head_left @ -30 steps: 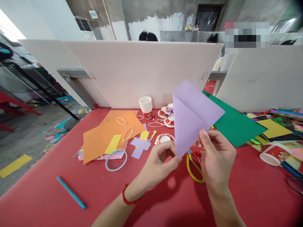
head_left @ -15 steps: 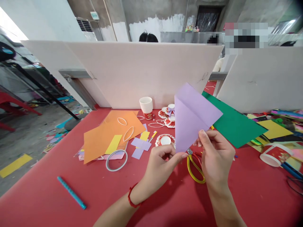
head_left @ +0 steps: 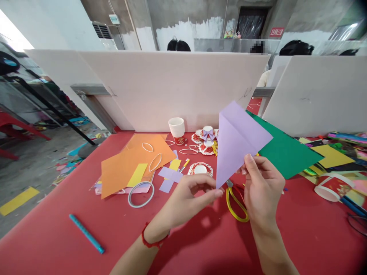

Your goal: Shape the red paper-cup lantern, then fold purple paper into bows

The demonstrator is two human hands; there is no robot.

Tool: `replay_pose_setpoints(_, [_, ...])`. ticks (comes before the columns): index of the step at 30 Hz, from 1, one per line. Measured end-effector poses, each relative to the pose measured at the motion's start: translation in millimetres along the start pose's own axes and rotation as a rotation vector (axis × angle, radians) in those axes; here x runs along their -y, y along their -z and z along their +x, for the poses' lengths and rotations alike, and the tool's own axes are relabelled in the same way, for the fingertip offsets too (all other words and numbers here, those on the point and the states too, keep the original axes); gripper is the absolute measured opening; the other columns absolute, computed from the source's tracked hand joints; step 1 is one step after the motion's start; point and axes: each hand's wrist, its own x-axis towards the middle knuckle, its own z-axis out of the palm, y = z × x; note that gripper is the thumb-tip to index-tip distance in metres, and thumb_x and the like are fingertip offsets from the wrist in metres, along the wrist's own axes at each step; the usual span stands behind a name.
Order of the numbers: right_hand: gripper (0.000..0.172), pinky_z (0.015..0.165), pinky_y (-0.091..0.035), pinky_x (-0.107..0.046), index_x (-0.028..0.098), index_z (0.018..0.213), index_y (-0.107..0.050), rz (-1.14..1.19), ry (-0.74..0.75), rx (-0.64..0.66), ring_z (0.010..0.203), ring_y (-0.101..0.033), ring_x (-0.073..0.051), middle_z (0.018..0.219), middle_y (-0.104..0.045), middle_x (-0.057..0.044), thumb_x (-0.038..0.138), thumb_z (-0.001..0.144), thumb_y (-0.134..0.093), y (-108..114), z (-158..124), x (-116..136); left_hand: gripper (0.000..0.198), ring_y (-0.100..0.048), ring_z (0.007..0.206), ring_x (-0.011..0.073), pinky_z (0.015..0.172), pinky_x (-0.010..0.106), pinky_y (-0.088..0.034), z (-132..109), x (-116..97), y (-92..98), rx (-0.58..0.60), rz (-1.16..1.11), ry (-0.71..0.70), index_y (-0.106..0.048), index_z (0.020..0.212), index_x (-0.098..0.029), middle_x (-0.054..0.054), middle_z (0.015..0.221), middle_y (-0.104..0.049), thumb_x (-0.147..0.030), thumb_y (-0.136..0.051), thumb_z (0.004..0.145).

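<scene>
A folded sheet of light purple paper [head_left: 239,141] is held upright above the table, its creases showing. My right hand [head_left: 263,183] pinches its lower right edge between thumb and fingers. At the sheet's bottom corner is my left hand [head_left: 189,198], thumb stretched out and fingers loosely apart; whether it touches the corner is hard to tell. Scissors with yellow handles [head_left: 236,206] lie on the table between my hands, partly hidden by my right hand. Just beyond my left hand sits a cut paper cup with a fringed rim [head_left: 200,168].
Stacked paper cups [head_left: 177,130] stand near the white partition [head_left: 172,88]. On the left are orange paper [head_left: 134,152], a roll of tape [head_left: 141,194] and a teal pen [head_left: 86,233]. Green paper [head_left: 286,149] and a tipped cup [head_left: 334,187] lie on the right.
The purple paper has shifted slightly right with my right hand. My left hand has loosened from its lower edge and drawn a little to the left.
</scene>
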Motion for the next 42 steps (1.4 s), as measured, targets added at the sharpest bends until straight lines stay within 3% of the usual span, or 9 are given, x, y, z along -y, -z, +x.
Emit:
replay_pose_setpoints(8, [0.023, 0.048, -0.041, -0.025, 0.019, 0.060, -0.064, 0.002, 0.021, 0.012, 0.048, -0.051, -0.011, 0.051, -0.056, 0.005, 0.029, 0.075, -0.078, -0.7, -0.4, 0.9, 0.032, -0.036, 0.057, 0.0114, 0.055, 0.025, -0.033, -3.1, 0.1, -5.9, -0.053, 0.244, -0.112, -0.040, 0.058, -0.020, -0.004, 0.057, -0.040, -0.022, -0.054, 0.086])
replay_pose_setpoints(13, [0.023, 0.051, -0.044, -0.025, 0.020, 0.060, -0.064, -0.033, 0.066, 0.110, 0.051, -0.054, -0.012, 0.054, -0.059, 0.004, 0.028, 0.078, -0.077, 1.3, -2.0, 0.7, 0.008, -0.056, 0.073, 0.0151, 0.071, 0.027, -0.047, 1.5, 1.9, 2.4, -0.075, 0.169, -0.130, -0.060, 0.079, -0.020, 0.001, 0.078, -0.063, -0.025, -0.062, 0.085])
replay_pose_setpoints(16, [0.023, 0.049, -0.044, -0.024, 0.019, 0.061, -0.064, -0.059, 0.024, 0.170, 0.051, -0.053, -0.011, 0.055, -0.059, 0.003, 0.031, 0.078, -0.076, -3.0, -9.9, 0.4, 0.021, -0.063, 0.081, 0.0182, 0.075, 0.029, -0.051, 6.6, 5.7, -2.5, -0.292, 0.000, -0.181, -0.064, 0.095, -0.020, 0.005, 0.090, -0.070, -0.034, -0.071, 0.080])
replay_pose_setpoints(21, [0.026, 0.047, -0.044, -0.023, 0.019, 0.058, -0.060, -0.070, -0.021, 0.208, 0.049, -0.052, -0.011, 0.052, -0.056, 0.003, 0.030, 0.077, -0.073, -18.7, -25.5, -1.3, 0.040, -0.038, 0.048, 0.0109, 0.046, 0.023, -0.036, 7.6, 15.7, -19.3, -0.738, 0.134, -0.233, -0.050, 0.062, -0.022, -0.005, 0.052, -0.044, -0.050, -0.062, 0.088])
replay_pose_setpoints(24, [0.027, 0.046, -0.045, -0.022, 0.019, 0.058, -0.058, -0.068, -0.028, 0.220, 0.049, -0.051, -0.010, 0.052, -0.054, 0.004, 0.030, 0.078, -0.072, -22.7, -28.4, -2.3, 0.049, -0.030, 0.045, 0.0100, 0.042, 0.024, -0.029, 6.7, 21.2, -21.0, -0.871, 0.230, -0.284, -0.039, 0.056, -0.023, -0.007, 0.048, -0.032, -0.052, -0.060, 0.089])
replay_pose_setpoints(30, [0.025, 0.046, -0.044, -0.022, 0.019, 0.060, -0.060, -0.106, -0.022, 0.256, 0.049, -0.051, -0.011, 0.053, -0.055, 0.003, 0.030, 0.079, -0.072, -18.9, -25.9, -1.2, 0.034, -0.040, 0.045, 0.0102, 0.044, 0.023, -0.036, 8.0, 16.3, -9.5, -0.750, 0.109, -0.357, -0.059, 0.080, -0.023, -0.007, 0.052, -0.046, -0.056, -0.061, 0.088])
replay_pose_setpoints(32, [0.024, 0.048, -0.045, -0.022, 0.019, 0.059, -0.060, -0.128, -0.028, 0.334, 0.050, -0.051, -0.011, 0.053, -0.055, 0.003, 0.028, 0.079, -0.071, -19.9, -27.0, -0.6, 0.035, -0.042, 0.048, 0.0098, 0.046, 0.022, -0.037, 9.0, 12.5, -6.0, -0.820, 0.106, -0.393, -0.057, 0.074, -0.022, -0.006, 0.054, -0.047, -0.054, -0.065, 0.086])
replay_pose_setpoints(37, [0.025, 0.051, -0.044, -0.022, 0.019, 0.058, -0.057, -0.106, -0.024, 0.411, 0.053, -0.051, -0.010, 0.056, -0.053, 0.004, 0.025, 0.080, -0.069, -26.5, -34.2, -1.2, 0.043, -0.029, 0.042, 0.0065, 0.039, 0.021, -0.023, 12.4, 11.9, -1.0, -1.105, 0.224, -0.467, -0.048, 0.059, -0.020, -0.009, 0.047, -0.034, -0.048, -0.067, 0.087])
replay_pose_setpoints(42, [0.024, 0.051, -0.043, -0.022, 0.020, 0.059, -0.057, -0.112, -0.041, 0.437, 0.054, -0.050, -0.010, 0.056, -0.053, 0.004, 0.023, 0.082, -0.067, -25.5, -36.2, -1.8, 0.049, -0.029, 0.040, 0.0057, 0.037, 0.021, -0.021, 16.8, 13.5, 8.2, -1.023, 0.117, -0.478, -0.052, 0.061, -0.019, -0.008, 0.048, -0.038, -0.062, -0.067, 0.081])
